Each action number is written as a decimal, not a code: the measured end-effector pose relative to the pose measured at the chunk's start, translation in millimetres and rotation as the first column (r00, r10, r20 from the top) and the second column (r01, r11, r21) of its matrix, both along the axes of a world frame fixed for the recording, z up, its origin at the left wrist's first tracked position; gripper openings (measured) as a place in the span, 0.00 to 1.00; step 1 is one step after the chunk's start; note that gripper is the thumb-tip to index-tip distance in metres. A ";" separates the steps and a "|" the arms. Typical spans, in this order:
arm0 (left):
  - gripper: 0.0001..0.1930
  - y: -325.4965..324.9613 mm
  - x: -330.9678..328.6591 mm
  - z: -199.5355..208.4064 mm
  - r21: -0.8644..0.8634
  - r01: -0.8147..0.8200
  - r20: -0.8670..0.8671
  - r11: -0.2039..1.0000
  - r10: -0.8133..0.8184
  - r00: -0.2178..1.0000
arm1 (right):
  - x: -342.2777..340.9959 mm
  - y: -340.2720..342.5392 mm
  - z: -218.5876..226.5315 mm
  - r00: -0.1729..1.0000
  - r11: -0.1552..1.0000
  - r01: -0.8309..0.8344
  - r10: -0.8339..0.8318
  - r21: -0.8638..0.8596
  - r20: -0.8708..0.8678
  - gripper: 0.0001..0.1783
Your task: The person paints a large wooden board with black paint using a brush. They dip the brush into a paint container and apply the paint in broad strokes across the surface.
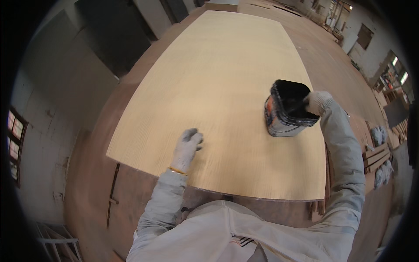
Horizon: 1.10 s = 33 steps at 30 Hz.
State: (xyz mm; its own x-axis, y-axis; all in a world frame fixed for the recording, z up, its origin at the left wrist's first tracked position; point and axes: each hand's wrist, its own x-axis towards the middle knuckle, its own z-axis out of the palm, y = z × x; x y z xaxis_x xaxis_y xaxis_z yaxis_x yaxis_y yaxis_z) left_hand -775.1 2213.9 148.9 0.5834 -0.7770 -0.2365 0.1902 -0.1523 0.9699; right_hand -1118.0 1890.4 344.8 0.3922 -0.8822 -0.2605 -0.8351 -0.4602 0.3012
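A large pale wood-grained panel (209, 87) lies flat in front of me. On its right side stands a black bucket (286, 126), roughly square, with smears on its walls and a dark inside. My right hand (319, 102), in a whitish glove, is at the bucket's right rim. Its fingers are closed and reach inward over the opening; what they hold is too dark to make out. My left hand (187, 148), also gloved, is over the near left part of the panel. Its fingers are loosely bent and apart, with nothing in them. A yellow band circles that wrist.
The panel's near edge runs just ahead of my body. Dark sheets (111, 35) lean against the wall at far left. Stacked wood pieces (376, 158) and plastic-wrapped bundles (384, 174) lie on the right. A metal frame (59, 240) stands at lower left.
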 end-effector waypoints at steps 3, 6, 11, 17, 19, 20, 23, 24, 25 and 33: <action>0.28 76.4 66.7 -35.7 0.013 -0.266 0.357 0.964 0.244 0.901 | -7.7 9.8 -0.7 0.996 0.997 -0.069 0.070 -0.028 0.050 0.21; 0.26 144.0 118.1 -39.8 0.024 -0.403 0.431 0.915 0.355 0.830 | -14.8 1.1 -10.3 0.990 1.000 0.001 0.004 -0.032 0.144 0.21; 0.23 249.8 186.7 -59.3 0.055 -0.521 0.536 0.852 0.415 0.735 | -3.2 -21.9 -18.4 0.985 0.989 0.146 -0.143 -0.025 0.098 0.24; 0.22 321.1 231.2 -97.7 0.185 -0.509 0.596 0.841 0.316 0.738 | 10.6 -3.7 1.7 0.972 0.966 0.221 -0.229 -0.136 -0.048 0.22; 0.22 331.2 238.2 -90.0 0.207 -0.510 0.624 0.835 0.289 0.726 | 23.5 20.5 -4.9 0.965 0.944 0.257 -0.262 -0.205 0.004 0.22; 0.22 329.5 241.8 -88.5 0.201 -0.521 0.642 0.830 0.290 0.710 | 28.9 31.1 -2.3 0.960 0.929 0.276 -0.277 -0.246 0.028 0.22; 0.22 303.6 250.3 -89.2 0.152 -0.533 0.691 0.832 0.296 0.659 | 7.8 36.4 1.6 0.949 0.905 0.285 -0.313 -0.316 -0.040 0.20; 0.23 291.8 256.3 -90.8 0.126 -0.542 0.713 0.831 0.304 0.632 | -1.1 40.3 3.4 0.941 0.889 0.302 -0.335 -0.344 -0.039 0.20; 0.23 286.0 263.4 -91.0 0.105 -0.563 0.742 0.820 0.312 0.593 | 5.7 47.3 -3.7 0.938 0.881 0.311 -0.344 -0.358 -0.033 0.20; 0.24 229.2 344.3 -86.8 0.137 -0.582 0.887 0.802 0.162 0.432 | -66.9 122.5 16.8 0.652 0.883 0.409 -0.104 -0.232 0.751 0.23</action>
